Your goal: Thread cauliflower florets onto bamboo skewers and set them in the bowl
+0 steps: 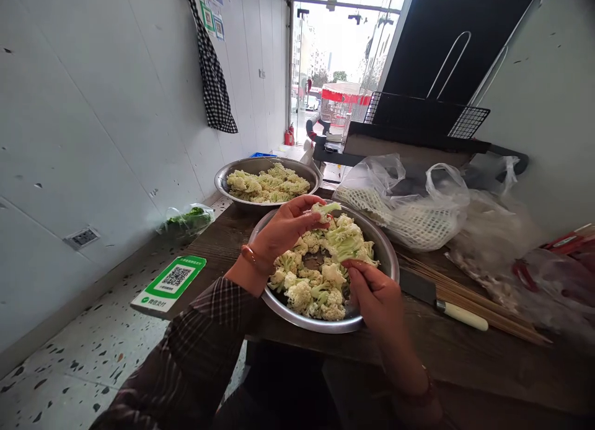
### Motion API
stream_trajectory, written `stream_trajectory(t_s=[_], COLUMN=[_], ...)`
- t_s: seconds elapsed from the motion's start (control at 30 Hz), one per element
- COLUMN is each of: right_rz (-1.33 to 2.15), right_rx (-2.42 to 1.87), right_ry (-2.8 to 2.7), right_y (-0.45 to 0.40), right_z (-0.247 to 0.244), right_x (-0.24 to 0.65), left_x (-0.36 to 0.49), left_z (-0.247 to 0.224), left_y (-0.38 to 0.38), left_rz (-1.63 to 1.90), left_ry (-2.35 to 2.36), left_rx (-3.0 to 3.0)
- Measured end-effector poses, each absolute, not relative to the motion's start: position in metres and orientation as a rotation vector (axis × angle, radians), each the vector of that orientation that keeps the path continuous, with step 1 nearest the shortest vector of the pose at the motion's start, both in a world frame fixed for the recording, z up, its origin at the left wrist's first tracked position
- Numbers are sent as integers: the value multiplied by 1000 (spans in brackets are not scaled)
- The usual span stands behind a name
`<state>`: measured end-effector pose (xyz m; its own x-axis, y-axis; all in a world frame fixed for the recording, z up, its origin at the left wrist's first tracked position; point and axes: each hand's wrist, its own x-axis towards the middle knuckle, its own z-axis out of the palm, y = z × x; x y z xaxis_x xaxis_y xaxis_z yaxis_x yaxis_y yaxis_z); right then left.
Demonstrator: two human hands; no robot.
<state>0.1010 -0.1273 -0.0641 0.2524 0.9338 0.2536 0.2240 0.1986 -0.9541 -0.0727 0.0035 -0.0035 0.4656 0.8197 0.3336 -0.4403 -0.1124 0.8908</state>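
A wide metal bowl [393, 256] of pale cauliflower florets [302, 293] stands on the dark wooden table. Over its far left part, my left hand [290, 225] pinches a small cauliflower floret [325, 211] between thumb and fingers. At the bowl's right side, my right hand [376, 293] has its thumb and index finger pressed together beside a larger green-white floret [346, 239]. Whatever lies between those right fingertips is too small to make out. Behind, a second metal bowl [222, 183] holds more cauliflower [269, 183].
Right of the bowl lie a knife with a pale handle [465, 315] and a bundle of wooden skewers [493, 306]. Plastic bags [418, 216] fill the back right. A green QR-code card [171, 281] sits at the table's left edge, near bagged greens [188, 219].
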Motion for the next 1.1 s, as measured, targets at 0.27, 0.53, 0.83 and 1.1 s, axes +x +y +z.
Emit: stream_trajectory(t_s=[0.27, 0.53, 0.83, 1.1], right_rz=[633, 570, 543, 546], right_rx=[-1306, -1312, -1332, -1347], right_ry=[-1214, -1241, -1249, -1248], right_y=[-129, -130, -130, -130], right_z=[-63, -61, -58, -58], right_x=[100, 99, 97, 97], left_x=[-76, -78, -74, -76], left_z=[-6, -5, -4, -3], left_y=[6, 6, 3, 5], left_rz=[1122, 1121, 1137, 1176], left_ry=[443, 524, 468, 509], left_rx=[1403, 1521, 1493, 1533])
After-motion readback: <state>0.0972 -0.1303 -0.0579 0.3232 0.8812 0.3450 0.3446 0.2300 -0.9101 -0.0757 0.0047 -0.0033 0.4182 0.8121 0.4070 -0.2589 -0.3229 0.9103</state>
